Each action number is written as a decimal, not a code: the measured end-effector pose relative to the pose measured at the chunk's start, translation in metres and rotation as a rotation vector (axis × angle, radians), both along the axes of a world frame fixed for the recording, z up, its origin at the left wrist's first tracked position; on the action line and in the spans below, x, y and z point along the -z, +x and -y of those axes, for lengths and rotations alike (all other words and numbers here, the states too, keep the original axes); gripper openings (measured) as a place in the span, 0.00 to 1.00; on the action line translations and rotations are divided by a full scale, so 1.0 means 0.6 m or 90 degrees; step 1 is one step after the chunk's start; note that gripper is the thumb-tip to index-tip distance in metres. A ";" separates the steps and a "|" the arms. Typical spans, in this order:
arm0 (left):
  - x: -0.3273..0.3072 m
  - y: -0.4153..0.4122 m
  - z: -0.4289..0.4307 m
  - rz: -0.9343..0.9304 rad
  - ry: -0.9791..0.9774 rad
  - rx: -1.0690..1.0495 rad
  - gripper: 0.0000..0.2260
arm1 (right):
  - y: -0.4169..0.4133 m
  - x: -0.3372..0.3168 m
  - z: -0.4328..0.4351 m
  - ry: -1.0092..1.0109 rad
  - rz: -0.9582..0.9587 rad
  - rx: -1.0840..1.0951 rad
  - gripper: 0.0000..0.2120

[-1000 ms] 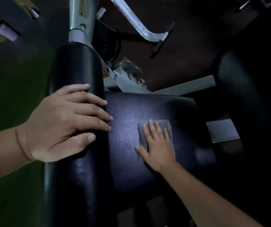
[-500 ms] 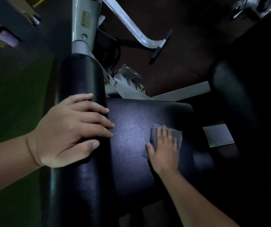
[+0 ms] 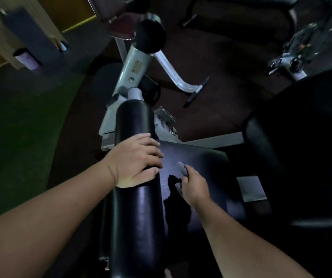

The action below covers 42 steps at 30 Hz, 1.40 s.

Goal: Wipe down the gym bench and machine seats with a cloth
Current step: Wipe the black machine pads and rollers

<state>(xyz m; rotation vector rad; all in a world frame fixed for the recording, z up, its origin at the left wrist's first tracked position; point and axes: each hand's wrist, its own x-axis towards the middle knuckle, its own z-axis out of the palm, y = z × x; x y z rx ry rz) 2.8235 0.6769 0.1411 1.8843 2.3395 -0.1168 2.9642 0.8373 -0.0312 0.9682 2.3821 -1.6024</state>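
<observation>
A black padded machine seat lies in the middle of the head view. Along its left side runs a black roller pad. My left hand rests on top of the roller pad, fingers spread over it towards the seat. My right hand is lifted above the seat and grips a small grey cloth, bunched in its fingers. A shadow of that hand falls on the seat below it.
The machine's grey metal post and a bent white lever rise beyond the roller. Another black pad stands at the right. A dark round knob tops the post. Green flooring lies left.
My right hand, which pressed the cloth flat on the seat, has lifted off and bunched the cloth in its grip. The camera has pulled back; the left hand stays on the roller.
</observation>
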 end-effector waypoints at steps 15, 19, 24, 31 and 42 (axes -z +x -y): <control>0.013 0.031 0.178 0.147 0.141 -0.399 0.36 | -0.021 -0.334 0.118 0.215 -0.155 -0.120 0.24; 0.031 0.053 0.204 0.209 0.149 -0.399 0.37 | -0.013 -0.298 0.177 0.318 -0.085 -0.262 0.33; 0.037 0.058 0.200 0.228 0.163 -0.397 0.31 | -0.061 -0.268 0.177 0.462 -0.058 -0.288 0.41; 0.045 0.054 0.195 0.243 0.168 -0.419 0.29 | -0.126 -0.288 0.167 0.469 -0.042 -0.295 0.31; 0.059 0.050 0.194 0.246 0.123 -0.470 0.31 | -0.272 -0.297 0.141 0.573 0.018 -0.385 0.27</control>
